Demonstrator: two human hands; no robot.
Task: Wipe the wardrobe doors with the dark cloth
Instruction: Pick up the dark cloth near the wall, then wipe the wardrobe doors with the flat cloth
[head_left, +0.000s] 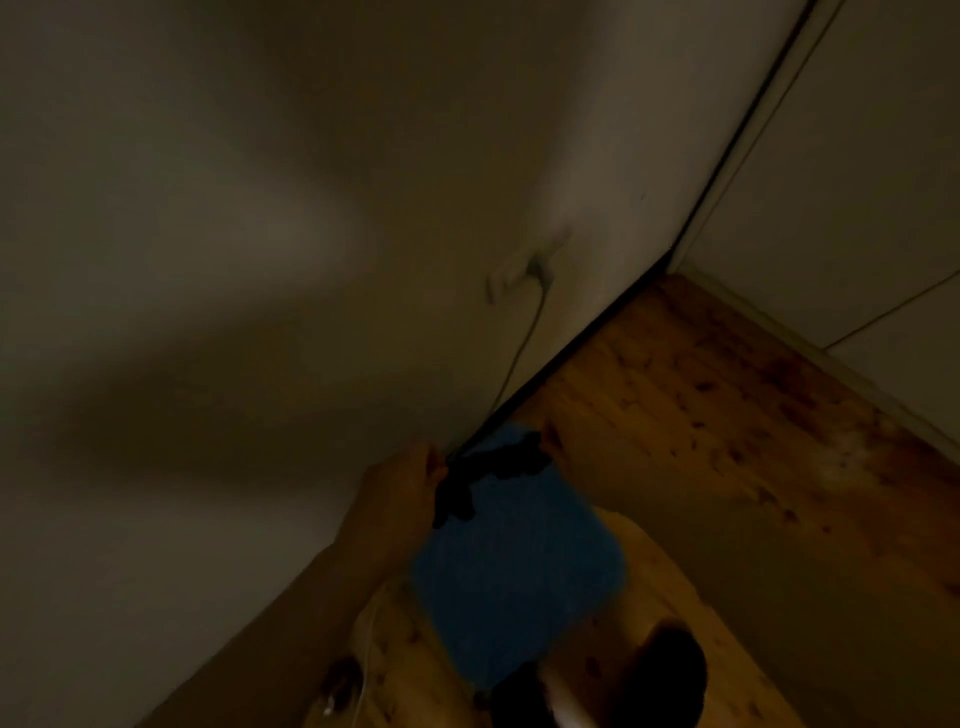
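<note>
The view is dim and blurred. My left hand reaches in from the lower left, low down by the bottom edge of a large pale surface. It is closed on the dark cloth, which hangs crumpled to the right of the fingers, just above the floor. Whether the cloth touches the pale surface I cannot tell. A second pale panel with a thin seam stands at the right, past a dark vertical gap. My right hand is out of view.
A socket with a plugged-in cable sits on the big pale surface; the cable runs down to the floor. A blue mat lies on the wooden floor. A dark-clad foot and a white cord are at the bottom.
</note>
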